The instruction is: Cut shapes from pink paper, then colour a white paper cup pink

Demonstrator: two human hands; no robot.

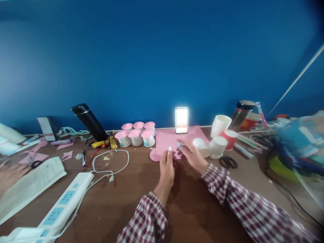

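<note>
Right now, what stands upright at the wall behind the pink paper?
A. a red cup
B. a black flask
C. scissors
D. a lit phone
D: the lit phone stands upright at the wall, at the far edge of the pink paper, beyond the left hand and right hand.

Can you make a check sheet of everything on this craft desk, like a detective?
Surface: brown wooden desk, crowded along the back.
Job's things: pink paper sheet; small white-tipped piece and small blue-tipped piece.
Clutter: pink-topped cups, white paper cups, red cup, scissors, black flask, glue gun, pink scraps.
Hands: left hand pinches the white-tipped piece; right hand pinches the blue-tipped one.
Cables: white cable, power strip.
Surroundings: blue wall, lit phone.
</note>
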